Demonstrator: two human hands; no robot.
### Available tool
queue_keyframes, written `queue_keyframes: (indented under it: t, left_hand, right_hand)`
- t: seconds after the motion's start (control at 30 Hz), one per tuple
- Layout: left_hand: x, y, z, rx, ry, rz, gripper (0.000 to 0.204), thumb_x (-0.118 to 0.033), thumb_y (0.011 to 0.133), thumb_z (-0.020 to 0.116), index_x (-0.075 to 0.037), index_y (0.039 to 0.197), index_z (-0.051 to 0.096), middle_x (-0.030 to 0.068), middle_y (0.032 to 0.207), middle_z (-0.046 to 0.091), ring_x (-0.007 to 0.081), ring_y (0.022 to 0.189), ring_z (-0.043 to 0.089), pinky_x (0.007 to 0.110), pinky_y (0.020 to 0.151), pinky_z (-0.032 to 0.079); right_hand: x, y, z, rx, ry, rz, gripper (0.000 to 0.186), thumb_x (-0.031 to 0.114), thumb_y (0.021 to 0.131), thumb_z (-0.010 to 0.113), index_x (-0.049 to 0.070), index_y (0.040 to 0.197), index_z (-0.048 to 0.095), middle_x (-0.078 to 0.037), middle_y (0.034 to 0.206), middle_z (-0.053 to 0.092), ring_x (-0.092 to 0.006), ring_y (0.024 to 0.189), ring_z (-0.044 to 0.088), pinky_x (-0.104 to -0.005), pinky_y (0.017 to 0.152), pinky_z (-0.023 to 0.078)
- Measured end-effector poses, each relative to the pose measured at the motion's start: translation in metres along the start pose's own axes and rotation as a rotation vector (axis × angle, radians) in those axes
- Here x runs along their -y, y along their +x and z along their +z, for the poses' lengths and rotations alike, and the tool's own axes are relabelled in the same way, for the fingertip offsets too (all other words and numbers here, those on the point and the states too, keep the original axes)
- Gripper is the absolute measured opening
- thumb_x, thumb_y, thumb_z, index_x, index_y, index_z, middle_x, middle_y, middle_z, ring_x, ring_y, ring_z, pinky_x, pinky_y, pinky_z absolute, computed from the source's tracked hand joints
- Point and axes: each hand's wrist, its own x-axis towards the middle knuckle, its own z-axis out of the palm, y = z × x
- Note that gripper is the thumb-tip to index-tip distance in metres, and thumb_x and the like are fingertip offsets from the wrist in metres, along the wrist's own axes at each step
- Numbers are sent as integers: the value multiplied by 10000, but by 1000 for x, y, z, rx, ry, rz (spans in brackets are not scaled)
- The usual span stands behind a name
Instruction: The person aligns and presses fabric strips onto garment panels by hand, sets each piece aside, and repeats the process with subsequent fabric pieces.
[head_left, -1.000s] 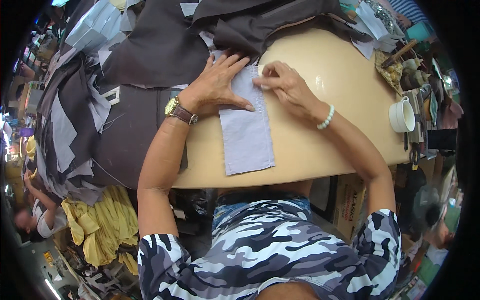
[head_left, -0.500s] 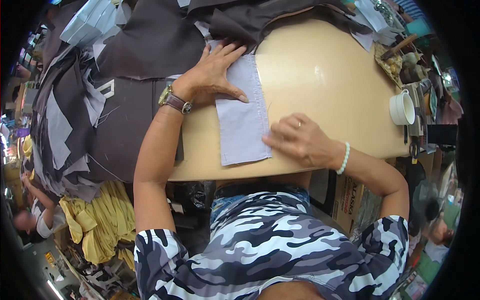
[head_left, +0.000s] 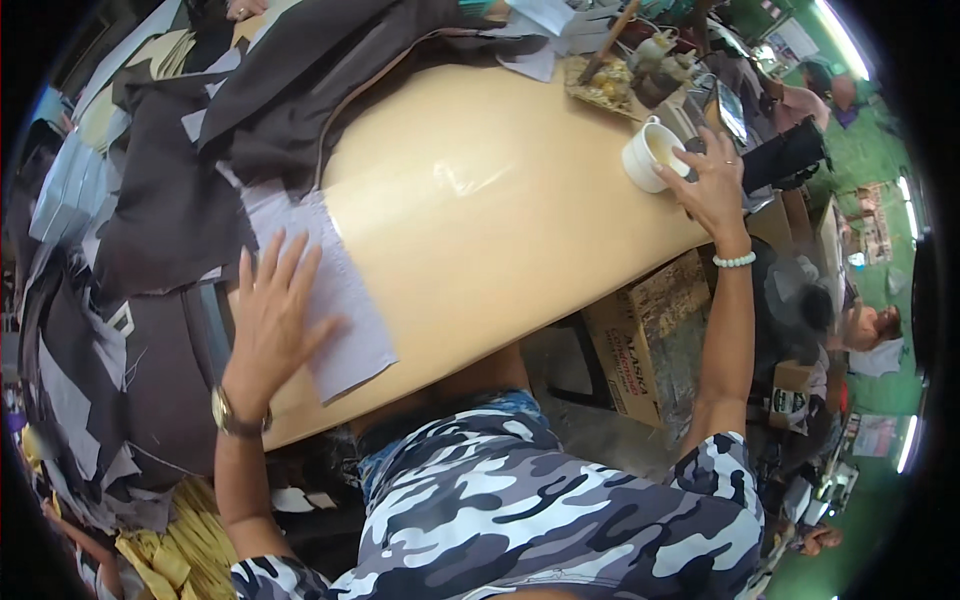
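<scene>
My left hand [head_left: 279,318] lies flat, fingers spread, on a pale lilac-grey cloth strip [head_left: 355,350] with a frayed long edge, on the tan tabletop [head_left: 500,250]. Dark brown cloth pieces [head_left: 160,200] lie beyond and left of it. At the table's right, my right hand [head_left: 708,185] has its fingers curved round the top of a white cup [head_left: 640,165] that has something pale inside; its exact grip is partly hidden.
A tray with sticks and bottles [head_left: 595,90] stands at the back right. Yellow cloth [head_left: 185,530] hangs lower left. A cardboard box [head_left: 640,340] is under the table. Co-workers [head_left: 865,325] are at right and lower left, and another person's hand [head_left: 245,8] shows at the top.
My right hand has left the cloth strip and reached right to the cup. My left hand has flattened lower on the strip. The view has swung rightward.
</scene>
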Motion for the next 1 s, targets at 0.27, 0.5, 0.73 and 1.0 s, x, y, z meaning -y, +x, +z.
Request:
queue_keyframes:
  t: [0.27,0.5,0.73,1.0]
  left_hand:
    - [3,-27,35,161,-149,-209,928,-539,665,708,-30,1367,380,167,1451,314,379,1343,255,575,1066,197]
    - [15,-20,32,206,-238,-211,1021,-580,610,721,-47,1395,343,150,1474,277,371,1372,208,573,1077,182]
    - [23,-17,26,159,-282,-105,1034,-610,597,718,-71,1396,346,140,1482,264,341,1379,202,560,1090,164]
    - [17,-29,30,22,-273,-61,975,-614,612,706,-50,1349,409,158,1437,335,340,1346,269,577,1071,200]
  right_hand:
    - [5,14,55,345,72,107,645,687,764,510,130,1015,719,-170,1386,407,-397,1340,222,-610,1052,145]
    - [-14,-4,51,92,81,-55,179,200,708,604,111,838,688,-147,1348,452,-380,1293,331,-578,1027,228]
    - [134,-9,-3,374,1038,-366,322,-57,763,447,65,972,660,-180,1211,516,-323,1176,472,-376,998,371]
    - [284,-10,14,339,1220,-819,404,-35,795,457,115,1114,655,-182,1186,503,-322,1111,492,-401,992,349]
